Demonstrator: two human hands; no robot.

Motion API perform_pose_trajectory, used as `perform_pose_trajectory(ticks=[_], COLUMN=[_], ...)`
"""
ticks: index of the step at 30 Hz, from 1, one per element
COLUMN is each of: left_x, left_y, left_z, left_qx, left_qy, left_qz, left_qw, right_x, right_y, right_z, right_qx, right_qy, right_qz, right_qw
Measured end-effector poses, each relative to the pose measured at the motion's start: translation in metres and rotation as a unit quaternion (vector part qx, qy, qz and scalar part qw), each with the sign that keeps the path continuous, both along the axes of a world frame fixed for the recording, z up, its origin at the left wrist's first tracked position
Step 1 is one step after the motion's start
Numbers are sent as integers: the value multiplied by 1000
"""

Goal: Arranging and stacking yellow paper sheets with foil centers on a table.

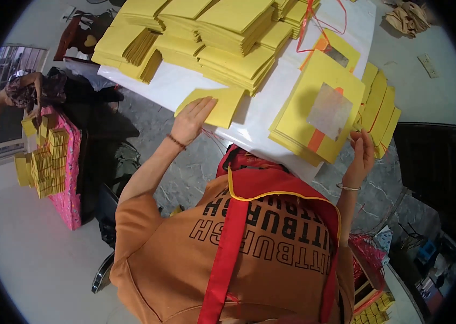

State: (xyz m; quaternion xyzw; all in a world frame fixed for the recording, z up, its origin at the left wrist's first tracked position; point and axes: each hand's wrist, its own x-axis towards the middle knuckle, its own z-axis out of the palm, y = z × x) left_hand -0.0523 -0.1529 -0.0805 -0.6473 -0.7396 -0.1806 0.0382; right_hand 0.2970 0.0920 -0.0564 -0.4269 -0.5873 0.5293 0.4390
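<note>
A folded yellow paper point(226, 109) bends up at the near edge of the white-covered table. My left hand point(191, 120) grips it, the straight fingers pressed together over its left part and the thumb hidden. Further right lies a stack of yellow sheets point(298, 116), with a silvery square point(329, 110) and an orange strip point(316, 140) on its top sheet. My right hand point(362, 153) is at the right edge of this stack, fingers curled and drawn together at the tips. What they pinch, if anything, is too small to make out.
Tall piles of folded yellow paper point(228, 59) fill the table's far left. Red string point(314, 24) lies near another decorated sheet point(341, 51). Tied yellow bundles point(382, 108) stand beyond the table's right edge. At far left, a person point(36, 97) is by a pink-covered table point(71, 162) with yellow bundles.
</note>
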Motion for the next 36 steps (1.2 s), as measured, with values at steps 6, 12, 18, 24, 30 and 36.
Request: perform_pose_trajectory(ticks=[6,12,18,24,30,36], left_x=[5,2,3,81,119,114], left_y=[-11,-14,5,91,143,155], left_z=[-66,-80,-34,46,51,52], left_qx=[-55,-90,-156,72,49,-5], left_qy=[-9,13,29,-105,-68,-177], left_qz=[-41,-15,-49,-233,-327,-349], left_qw=[998,996,986,964,941,920], right_x=[-11,-17,-21,-17,-15,-12], right_y=[-7,-6,3,6,8,13], right_z=[3,15,6,-5,-16,-20], right_qx=[86,175,381,343,265,166], right_qy=[-97,-208,-319,-277,-216,-127], right_qz=[38,85,160,167,167,186], right_qw=[991,959,853,882,925,960])
